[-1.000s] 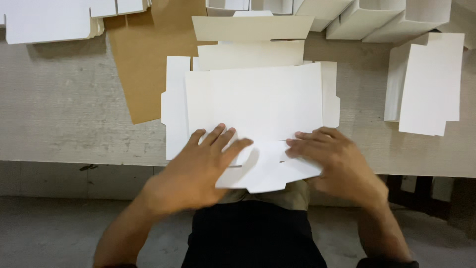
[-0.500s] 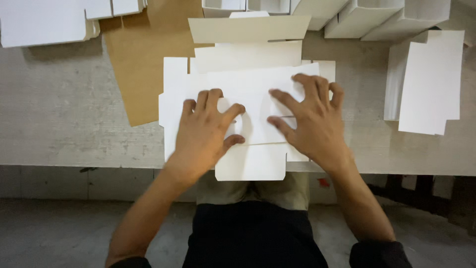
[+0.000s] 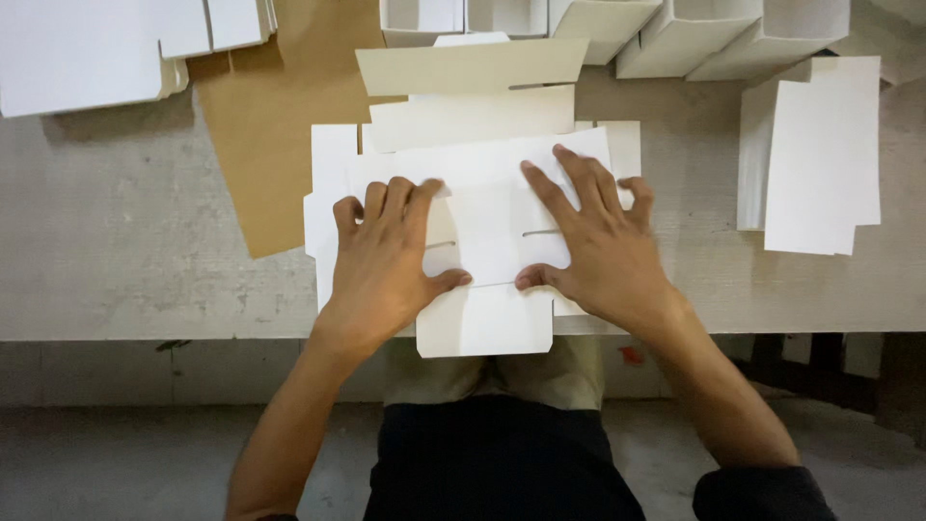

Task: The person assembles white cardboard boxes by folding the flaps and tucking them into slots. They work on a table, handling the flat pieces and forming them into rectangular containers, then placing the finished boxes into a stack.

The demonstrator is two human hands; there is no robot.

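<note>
A flat white cardboard box blank point(image 3: 487, 232) lies on the grey table point(image 3: 125, 251), with one flap hanging over the near edge. My left hand point(image 3: 386, 256) lies palm down on its left half, fingers spread. Its right half is under my right hand point(image 3: 593, 241), also pressing flat. Both thumbs point inward along a fold line near the slotted middle panel. More white blanks lie stacked under and behind it.
A brown cardboard sheet point(image 3: 275, 116) lies to the back left. White flat blanks point(image 3: 77, 48) are stacked at the far left corner, another stack point(image 3: 820, 154) at the right. Several folded white boxes point(image 3: 675, 34) stand along the back edge.
Both hands moved up from the near edge onto the blank and now press it flat. The front flap that was bent up near my body now lies flat over the table edge.
</note>
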